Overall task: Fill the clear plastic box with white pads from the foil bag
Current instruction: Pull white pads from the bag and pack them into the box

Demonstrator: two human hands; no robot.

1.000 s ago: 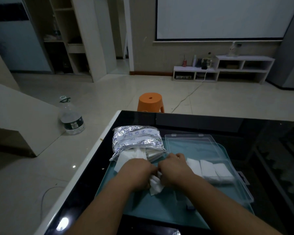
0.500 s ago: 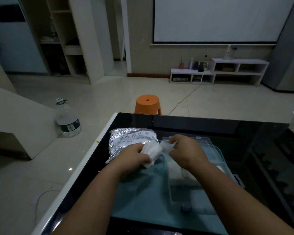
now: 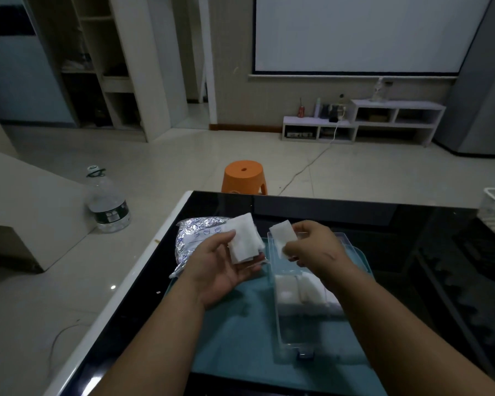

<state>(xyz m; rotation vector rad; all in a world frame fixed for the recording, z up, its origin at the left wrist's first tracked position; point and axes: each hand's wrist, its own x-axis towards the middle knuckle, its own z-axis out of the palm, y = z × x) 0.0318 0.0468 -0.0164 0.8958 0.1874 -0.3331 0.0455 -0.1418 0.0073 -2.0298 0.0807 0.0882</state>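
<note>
Stool [image 3: 245, 178] beyond table [image 3: 355, 221], bottle [image 3: 107, 204] on floor [image 3: 183, 164]; hands [image 3: 220, 267] [image 3: 315, 247] hold pads [image 3: 243, 238] [image 3: 282, 234].

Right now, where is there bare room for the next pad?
Free: clear box near end, between pad row and its near wall; teal tray left of the box. Crowded: foil bag corner, by the left hand.

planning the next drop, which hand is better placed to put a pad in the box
Right, probably. The right hand pinches one pad over the box; the left hand holds a stack of pads off to the box's side.
</note>
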